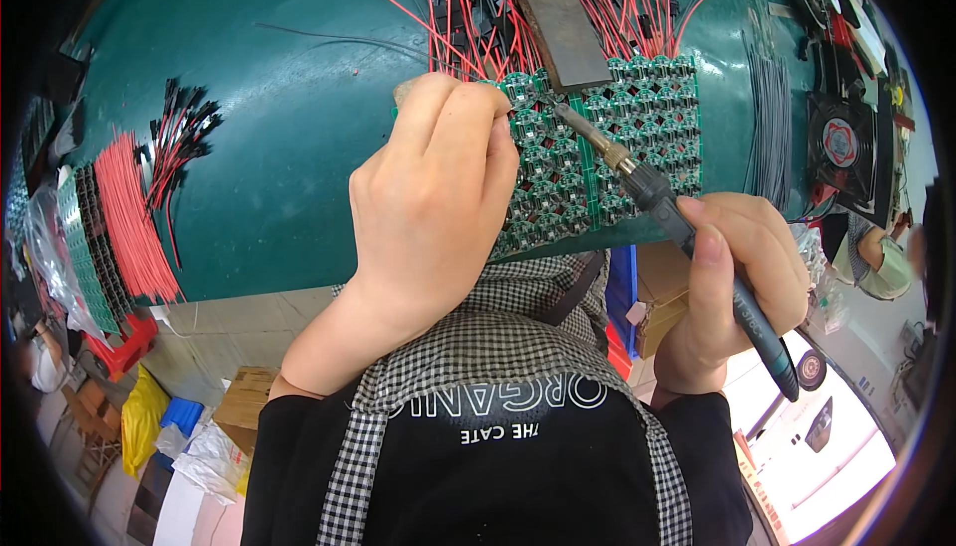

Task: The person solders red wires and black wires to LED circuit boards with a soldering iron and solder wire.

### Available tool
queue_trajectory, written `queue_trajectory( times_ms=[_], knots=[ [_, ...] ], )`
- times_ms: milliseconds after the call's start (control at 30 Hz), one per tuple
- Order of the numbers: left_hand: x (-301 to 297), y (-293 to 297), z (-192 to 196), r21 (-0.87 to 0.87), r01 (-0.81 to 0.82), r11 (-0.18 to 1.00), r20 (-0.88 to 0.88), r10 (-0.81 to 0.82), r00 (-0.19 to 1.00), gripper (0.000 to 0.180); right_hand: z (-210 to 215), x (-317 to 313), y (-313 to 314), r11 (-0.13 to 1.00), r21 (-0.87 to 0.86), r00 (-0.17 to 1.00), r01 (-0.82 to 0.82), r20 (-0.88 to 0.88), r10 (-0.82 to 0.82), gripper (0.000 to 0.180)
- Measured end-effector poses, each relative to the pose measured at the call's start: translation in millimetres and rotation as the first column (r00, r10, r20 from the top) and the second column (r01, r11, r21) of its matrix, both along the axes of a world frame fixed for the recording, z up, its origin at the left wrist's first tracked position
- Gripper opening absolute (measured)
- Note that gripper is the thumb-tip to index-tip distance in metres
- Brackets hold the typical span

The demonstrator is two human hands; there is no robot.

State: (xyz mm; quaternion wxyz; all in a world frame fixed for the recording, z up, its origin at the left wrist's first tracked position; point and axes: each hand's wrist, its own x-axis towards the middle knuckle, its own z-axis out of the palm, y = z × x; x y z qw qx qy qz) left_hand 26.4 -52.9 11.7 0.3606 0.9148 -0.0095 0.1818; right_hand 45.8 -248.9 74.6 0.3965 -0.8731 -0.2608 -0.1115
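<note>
My right hand grips a soldering iron like a pen, its metal tip resting on a panel of small green circuit boards on the dark green table. My left hand is curled into a loose fist over the left part of that panel, pressing down near the red wires; what its fingers pinch is hidden. A dark flat metal bar lies across the panel's far edge, over the red and black wire leads.
Bundles of red wires and black-tipped leads lie at the left with stacked green board strips. Grey wires and small black fans sit at the right. Cardboard boxes and bags are on the floor below.
</note>
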Motion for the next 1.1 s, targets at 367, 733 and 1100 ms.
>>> queue_trajectory(
  times_ms=[367,733,1100],
  knots=[
    [3.0,-4.7,-3.7,0.074,-0.029,0.997,0.02,0.027,0.999,0.013,3.2,0.1,-0.6,0.996,-0.004,0.993,-0.093,-0.07,0.092,0.023],
    [0.1,-8.8,0.0,0.018,-0.053,0.998,-0.043,0.054,0.998,0.011,-2.1,-2.1,-2.9,0.992,-0.024,0.992,-0.12,0.027,0.121,0.024],
    [-2.0,-4.2,-1.6,0.027,-0.033,0.999,-0.027,0.033,0.999,0.012,-4.3,0.3,4.4,0.993,0.018,0.991,-0.117,0.066,0.116,0.016]
  ],
)
